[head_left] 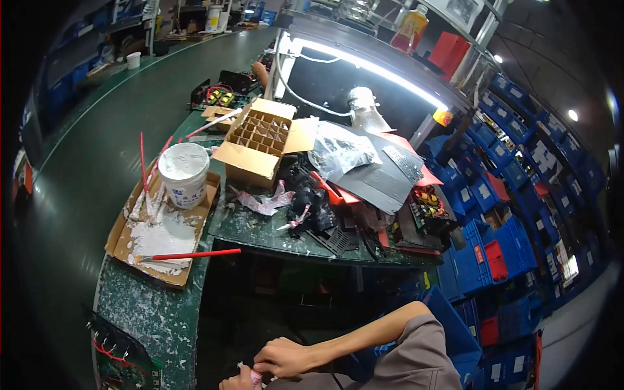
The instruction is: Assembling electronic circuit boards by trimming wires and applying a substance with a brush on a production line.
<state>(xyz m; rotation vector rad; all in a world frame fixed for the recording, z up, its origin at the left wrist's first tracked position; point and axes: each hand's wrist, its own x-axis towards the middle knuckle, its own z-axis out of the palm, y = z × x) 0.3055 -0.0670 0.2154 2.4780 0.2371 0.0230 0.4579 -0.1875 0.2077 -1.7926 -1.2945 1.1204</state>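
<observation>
Beside the white-spattered green workbench [153, 318], the left hand [235, 381] and right hand [286, 357] are touching, both gripping a small red-and-white packet [255, 377], partly hiding between their fingers

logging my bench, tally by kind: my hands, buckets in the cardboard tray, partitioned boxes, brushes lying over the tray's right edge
left hand and right hand: 2
bucket in tray: 1
partitioned box: 1
brush over edge: 1
total: 5
</observation>
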